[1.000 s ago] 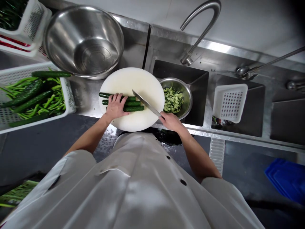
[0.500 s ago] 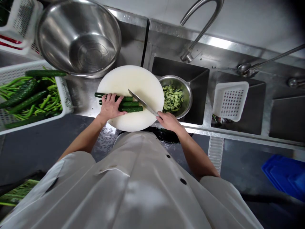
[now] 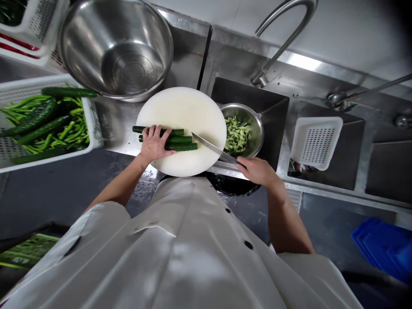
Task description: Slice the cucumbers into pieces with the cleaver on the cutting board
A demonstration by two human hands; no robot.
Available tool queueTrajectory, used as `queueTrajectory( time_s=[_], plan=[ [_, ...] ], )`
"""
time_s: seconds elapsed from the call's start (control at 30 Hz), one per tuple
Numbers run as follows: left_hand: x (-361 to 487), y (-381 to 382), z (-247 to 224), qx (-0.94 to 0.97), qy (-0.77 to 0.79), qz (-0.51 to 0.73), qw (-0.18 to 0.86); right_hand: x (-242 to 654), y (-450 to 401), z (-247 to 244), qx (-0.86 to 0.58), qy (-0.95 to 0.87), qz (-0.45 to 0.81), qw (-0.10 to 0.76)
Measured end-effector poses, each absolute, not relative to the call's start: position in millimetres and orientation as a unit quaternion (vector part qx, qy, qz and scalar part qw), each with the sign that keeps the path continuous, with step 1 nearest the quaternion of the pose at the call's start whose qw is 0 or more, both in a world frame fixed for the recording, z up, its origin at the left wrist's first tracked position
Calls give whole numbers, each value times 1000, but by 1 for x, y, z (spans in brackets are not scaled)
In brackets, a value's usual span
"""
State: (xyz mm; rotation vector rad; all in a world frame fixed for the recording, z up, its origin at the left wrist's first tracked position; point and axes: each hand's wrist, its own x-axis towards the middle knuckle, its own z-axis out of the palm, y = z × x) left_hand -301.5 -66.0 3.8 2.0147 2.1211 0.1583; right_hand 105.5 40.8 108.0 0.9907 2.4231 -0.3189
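Observation:
Three dark green cucumbers (image 3: 180,147) lie side by side on a round white cutting board (image 3: 180,105), their cut ends toward the right. My left hand (image 3: 156,145) is laid across them with fingers spread and the thumb along the near side, holding them against the board. In my right hand (image 3: 257,171) is the handle of a kitchen knife (image 3: 214,149). Its blade slants over the board's right part, the tip close to the cucumbers' right ends but apart from them. Right of the board, a metal bowl (image 3: 257,128) holds sliced cucumber (image 3: 237,135).
A white basket (image 3: 95,124) with cucumbers and green beans stands at left. Behind it is a large steel basin (image 3: 135,64). A faucet (image 3: 262,77) rises behind the sink (image 3: 273,124); another white basket (image 3: 317,141) sits in the sink farther right.
My right hand has drawn the knife to the right, away from the cucumbers. My left hand stays on the cucumbers. The whole view has shifted slightly.

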Motion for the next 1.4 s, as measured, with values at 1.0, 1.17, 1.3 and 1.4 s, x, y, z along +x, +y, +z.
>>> queueTrajectory(
  time_s=[1.0,1.17,1.3,1.4],
  plan=[
    [-308,-61,-6,697,702,81,121,5,8,120,335,884,-158,285],
    [-307,-60,-3,687,708,93,137,5,9,118,330,881,-166,297],
    [-306,-60,-2,691,706,84,133,4,9,117,327,881,-167,298],
    [-306,-59,-2,691,705,80,136,3,11,118,325,876,-178,308]
  ],
)
